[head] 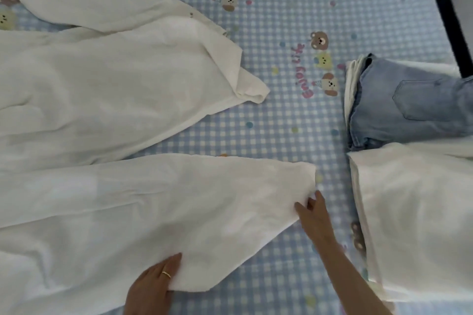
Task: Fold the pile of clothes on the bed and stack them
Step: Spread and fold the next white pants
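Both hands' fingers (311, 206) pinch white garment (153, 207) edge.

Two hands (313, 212) (153, 286), one spread white garment (115, 100), one folded jeans (409, 107), one folded white piece (419, 212), one ring (166, 274).

Blue gingham bedsheet (294, 135) (cartoon bears, pastel dots), dark strip (445, 7) at far right edge.

White garment (115, 115) spread across blue checked bear-print sheet (281, 120). Left hand (151, 286), ring on finger, pinching near sleeve's lower edge; right hand (313, 215) gripping sleeve cuff corner. Folded jeans (409, 107) on white folded stack (414, 212) at right.
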